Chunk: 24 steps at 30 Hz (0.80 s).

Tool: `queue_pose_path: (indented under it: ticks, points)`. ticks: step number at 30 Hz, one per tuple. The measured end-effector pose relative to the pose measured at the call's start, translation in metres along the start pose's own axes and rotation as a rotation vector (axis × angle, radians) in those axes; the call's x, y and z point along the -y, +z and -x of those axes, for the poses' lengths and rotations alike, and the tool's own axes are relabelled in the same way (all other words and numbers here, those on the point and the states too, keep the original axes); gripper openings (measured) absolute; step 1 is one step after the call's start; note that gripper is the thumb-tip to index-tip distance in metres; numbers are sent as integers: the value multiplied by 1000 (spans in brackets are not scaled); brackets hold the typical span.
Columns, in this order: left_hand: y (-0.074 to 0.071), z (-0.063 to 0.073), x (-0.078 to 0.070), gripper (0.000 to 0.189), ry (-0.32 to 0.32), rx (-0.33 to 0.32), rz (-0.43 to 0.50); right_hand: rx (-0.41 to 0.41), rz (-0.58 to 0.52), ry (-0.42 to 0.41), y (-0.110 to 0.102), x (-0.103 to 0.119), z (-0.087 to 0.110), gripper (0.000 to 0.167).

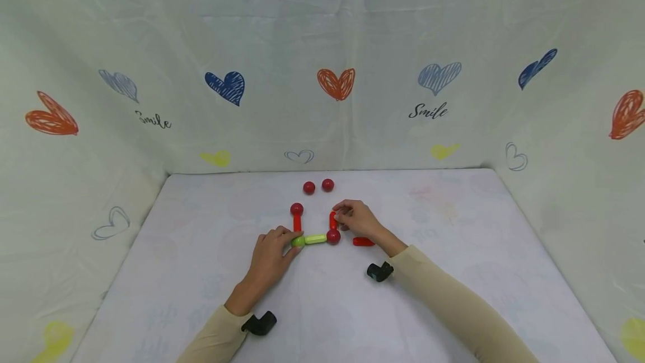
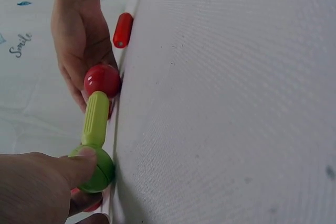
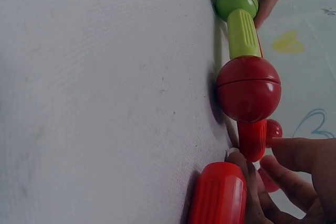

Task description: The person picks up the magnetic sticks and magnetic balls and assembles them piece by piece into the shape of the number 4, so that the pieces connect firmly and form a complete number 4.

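A joined U-shape of balls and rods lies on the table. At its near left corner, my left hand (image 1: 271, 255) pinches the green ball (image 2: 100, 174), thumb on top. A yellow-green rod (image 1: 316, 238) links that ball to a dark red ball (image 3: 249, 88). From the green ball, a red rod (image 1: 297, 224) runs away to another red ball (image 1: 297, 209). With thumb and fingers, my right hand (image 1: 359, 220) pinches a second red rod (image 3: 252, 137), whose near end meets the dark red ball. Close beside my right wrist lies a loose red rod (image 1: 363, 241).
Two separate red balls, one on the left (image 1: 309, 187) and one on the right (image 1: 328, 185), sit near the table's back edge. Behind the white table (image 1: 201, 296) hangs a pale curtain (image 1: 282, 43) printed with hearts.
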<state>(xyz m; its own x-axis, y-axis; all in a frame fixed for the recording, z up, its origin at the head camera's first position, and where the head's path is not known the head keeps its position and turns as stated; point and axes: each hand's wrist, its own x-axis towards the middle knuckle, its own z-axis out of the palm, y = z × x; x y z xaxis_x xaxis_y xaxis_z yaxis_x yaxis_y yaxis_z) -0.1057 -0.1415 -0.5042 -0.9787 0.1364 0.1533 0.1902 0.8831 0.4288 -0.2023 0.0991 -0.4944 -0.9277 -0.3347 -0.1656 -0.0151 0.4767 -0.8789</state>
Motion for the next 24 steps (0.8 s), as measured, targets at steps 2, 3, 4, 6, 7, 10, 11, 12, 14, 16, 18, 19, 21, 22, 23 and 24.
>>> queue_pose_path:
  ticks: [2, 3, 4, 6, 7, 10, 11, 12, 14, 16, 18, 19, 21, 22, 23, 24]
  points:
    - [0, 0, 0, 40, 0, 3, 5, 1, 3, -4, -1, 0, 1, 24]
    - [0, 0, 1, 40, 0, 5, 7, 1, 2, -5, -1, 0, 1, 24]
    - [0, 0, 1, 39, 0, 6, 10, 1, 2, -6, -1, 0, 2, 24]
    - [1, 0, 1, 39, 0, 9, 12, 2, 4, -10, -2, 0, 3, 25]
    - [1, 0, 2, 40, 0, 11, 13, 1, 6, -11, -3, 0, 3, 25]
    - [1, -1, 2, 40, -2, 13, 12, -1, 9, -11, -5, -1, 3, 26]
    - [1, -1, 2, 40, -2, 14, 12, -3, 13, -13, -6, -1, 3, 26]
    - [1, -1, 2, 40, -4, 14, 11, -5, 16, -15, -6, -2, 3, 26]
    - [1, -1, 2, 40, -5, 14, 10, -11, 24, -15, -8, -2, 3, 27]
    - [1, -1, 2, 40, -5, 15, 11, -21, 38, -13, -10, -3, 2, 28]
    - [1, -1, 3, 40, -4, 15, 11, -30, 47, -12, -13, -3, 0, 28]
    - [1, -1, 3, 40, -4, 15, 11, -34, 53, -10, -14, -3, -1, 28]
    - [1, -1, 3, 41, -3, 16, 11, -43, 55, -7, -17, -3, -3, 28]
    - [1, -1, 3, 41, -4, 17, 12, -46, 57, -7, -18, -3, -4, 28]
    - [1, -1, 3, 41, -5, 18, 14, -49, 55, -9, -19, -3, -5, 29]
    - [1, 0, 3, 41, -6, 18, 14, -51, 57, -11, -20, -3, -6, 29]
